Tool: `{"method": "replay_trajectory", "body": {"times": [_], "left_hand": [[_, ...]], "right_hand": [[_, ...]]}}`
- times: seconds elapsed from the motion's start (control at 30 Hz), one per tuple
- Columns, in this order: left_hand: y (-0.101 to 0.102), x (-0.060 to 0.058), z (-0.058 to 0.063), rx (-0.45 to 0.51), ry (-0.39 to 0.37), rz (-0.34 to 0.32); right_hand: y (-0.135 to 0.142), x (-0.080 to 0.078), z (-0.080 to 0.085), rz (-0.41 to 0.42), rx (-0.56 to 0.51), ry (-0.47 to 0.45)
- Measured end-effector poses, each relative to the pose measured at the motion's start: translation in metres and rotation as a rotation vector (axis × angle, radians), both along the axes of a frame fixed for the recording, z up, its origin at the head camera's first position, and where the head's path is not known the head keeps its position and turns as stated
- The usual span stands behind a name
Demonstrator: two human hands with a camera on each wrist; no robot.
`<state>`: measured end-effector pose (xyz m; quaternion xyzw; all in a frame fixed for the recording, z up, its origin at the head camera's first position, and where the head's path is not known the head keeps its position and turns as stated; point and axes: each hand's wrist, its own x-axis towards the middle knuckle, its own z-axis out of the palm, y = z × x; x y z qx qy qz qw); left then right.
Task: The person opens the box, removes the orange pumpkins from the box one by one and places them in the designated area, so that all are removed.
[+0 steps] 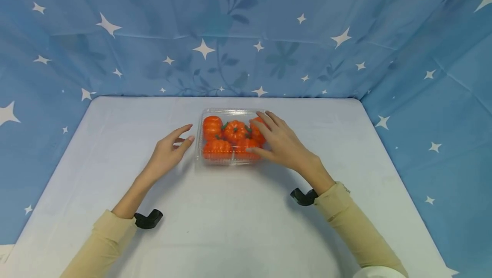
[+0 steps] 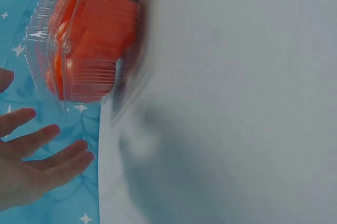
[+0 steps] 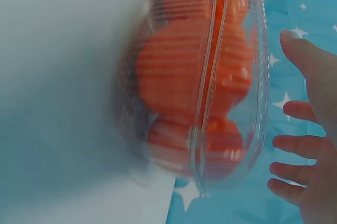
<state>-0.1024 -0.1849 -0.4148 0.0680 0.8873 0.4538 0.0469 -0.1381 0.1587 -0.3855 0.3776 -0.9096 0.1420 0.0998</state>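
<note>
A clear plastic clamshell box (image 1: 230, 162) stands on the white table, its lid down. Inside it lie several small orange pumpkins (image 1: 235, 132) with green stems; the ribbed box wall (image 2: 89, 79) shows them in the left wrist view too. To the left of the box, my left hand (image 1: 169, 150) hovers apart from it, fingers spread and gently bent. Over the box's right side reaches my right hand (image 1: 282, 143), fingers extended. A gap shows between the right fingers (image 3: 300, 145) and the box in the right wrist view.
The white table (image 1: 230, 226) reaches back to a blue curtain (image 1: 153, 21) with white stars, which also runs down both sides. Black wrist mounts (image 1: 149, 219) stick out near both cuffs. A white rounded object (image 1: 379, 272) shows at the bottom edge, by the right sleeve.
</note>
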Motion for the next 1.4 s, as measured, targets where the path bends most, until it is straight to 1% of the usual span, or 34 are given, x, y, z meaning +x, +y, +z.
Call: {"method": "replay_trajectory", "body": {"times": [0.03,0.07,0.13,0.27,0.33,0.43,0.57,0.7,0.9,1.0,1.13,1.27,1.4], "left_hand": [[0.001,0.0,0.0,0.01,-0.012,0.004],[0.001,0.0,0.0,0.039,-0.034,0.009],[0.001,-0.001,-0.001,0.124,-0.093,0.018],[-0.002,0.0,-0.002,0.361,-0.28,0.059],[-0.002,0.0,-0.002,0.45,-0.363,0.077],[-0.002,-0.001,-0.004,0.54,-0.458,0.081],[-0.001,-0.001,-0.008,0.635,-0.544,0.063],[0.001,-0.001,-0.009,0.692,-0.582,0.058],[0.004,0.0,-0.011,0.714,-0.595,0.053],[0.004,0.001,-0.011,0.726,-0.602,0.066],[0.004,0.003,-0.011,0.723,-0.603,0.095],[0.004,0.003,-0.011,0.711,-0.587,0.085],[0.005,0.004,-0.01,0.71,-0.578,0.069]], "right_hand": [[-0.003,0.0,0.0,0.006,0.002,0.005],[-0.006,-0.001,0.001,0.013,0.007,0.009],[-0.013,-0.002,0.001,0.027,0.014,0.016],[-0.025,-0.002,0.002,0.058,0.032,0.011],[-0.03,-0.002,0.002,0.07,0.034,-0.012],[-0.036,-0.001,0.003,0.089,0.032,-0.04],[-0.046,-0.001,0.003,0.107,0.049,-0.045],[-0.058,0.001,0.002,0.123,0.079,-0.024],[-0.071,0.005,0.002,0.136,0.099,0.015],[-0.077,0.007,0.003,0.131,0.134,0.03],[-0.088,0.009,0.003,0.153,0.178,0.023],[-0.098,0.012,0.001,0.16,0.215,0.004],[-0.106,0.014,-0.001,0.148,0.254,0.032]]}}
